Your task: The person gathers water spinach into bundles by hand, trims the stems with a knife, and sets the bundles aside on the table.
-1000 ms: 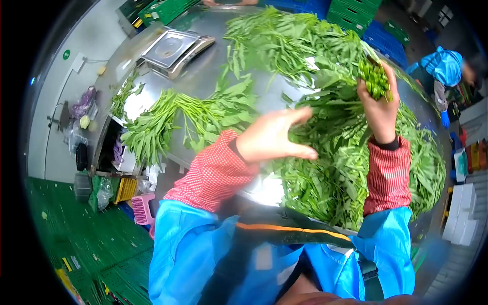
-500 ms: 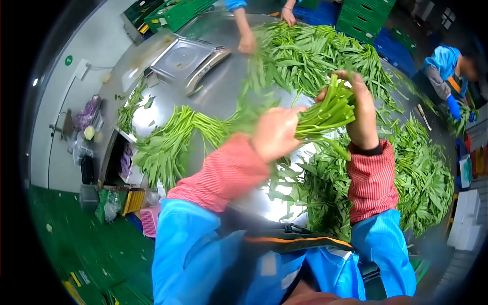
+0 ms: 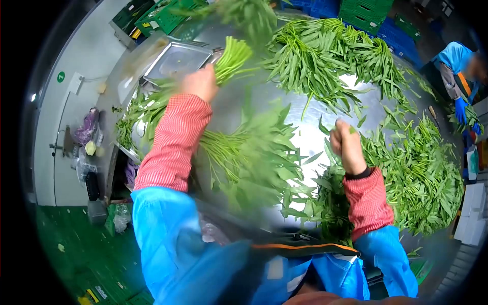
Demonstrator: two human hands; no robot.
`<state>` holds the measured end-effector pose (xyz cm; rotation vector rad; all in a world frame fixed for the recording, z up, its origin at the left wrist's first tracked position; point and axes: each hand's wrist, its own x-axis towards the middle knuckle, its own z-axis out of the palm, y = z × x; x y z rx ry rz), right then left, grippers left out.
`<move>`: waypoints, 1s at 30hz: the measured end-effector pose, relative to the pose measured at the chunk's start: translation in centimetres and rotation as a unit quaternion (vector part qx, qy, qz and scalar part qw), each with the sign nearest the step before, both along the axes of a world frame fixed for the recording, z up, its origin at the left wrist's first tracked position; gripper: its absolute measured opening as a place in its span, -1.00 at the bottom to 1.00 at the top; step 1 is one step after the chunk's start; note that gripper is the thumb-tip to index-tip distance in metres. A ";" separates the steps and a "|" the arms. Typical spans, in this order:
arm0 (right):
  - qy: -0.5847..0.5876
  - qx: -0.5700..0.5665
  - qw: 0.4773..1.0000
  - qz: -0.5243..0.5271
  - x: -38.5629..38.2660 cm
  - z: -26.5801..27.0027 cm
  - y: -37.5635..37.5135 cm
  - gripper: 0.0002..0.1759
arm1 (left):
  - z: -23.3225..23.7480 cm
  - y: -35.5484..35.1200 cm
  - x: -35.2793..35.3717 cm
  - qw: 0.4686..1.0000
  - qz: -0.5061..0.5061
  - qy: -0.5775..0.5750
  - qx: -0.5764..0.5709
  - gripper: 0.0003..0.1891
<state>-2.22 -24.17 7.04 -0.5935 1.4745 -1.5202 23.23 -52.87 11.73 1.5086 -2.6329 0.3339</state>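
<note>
My left hand is closed around a bunch of water spinach at the left of the metal table. The cut stems point up and right; the leaves trail left, partly behind my sleeve. A metal weighing tray lies just behind that hand. My right hand hovers over the table with its fingers curled, and a small green bit shows at them. Whether it grips anything is hidden. Between my arms lies another bunch, its leaves smeared by motion. Nearest my right hand is a heap of water spinach.
More bunches are piled at the table's far side, and a blurred bunch is at the top. Green crates stand behind. A co-worker in blue gloves handles greens at the right. A knife lies at the right edge.
My left hand has swung left with the bunch, away from my right hand, which has dropped lower and curled. The co-worker's hands at the top are no longer visible.
</note>
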 end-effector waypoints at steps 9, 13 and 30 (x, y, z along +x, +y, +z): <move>0.455 0.111 0.871 0.150 -0.6 -4.1 7.2 -0.63 | -21.1 -9.5 -0.1 0.932 -0.085 0.218 0.278 0.24; 0.485 0.062 0.844 0.221 -1.9 -0.9 10.3 -0.31 | -22.9 -9.3 0.6 0.994 0.060 0.076 0.055 0.20; 0.639 0.182 0.746 -0.035 -12.4 -4.6 25.3 -0.67 | -9.2 30.3 -10.5 0.742 -0.299 0.243 0.548 -0.35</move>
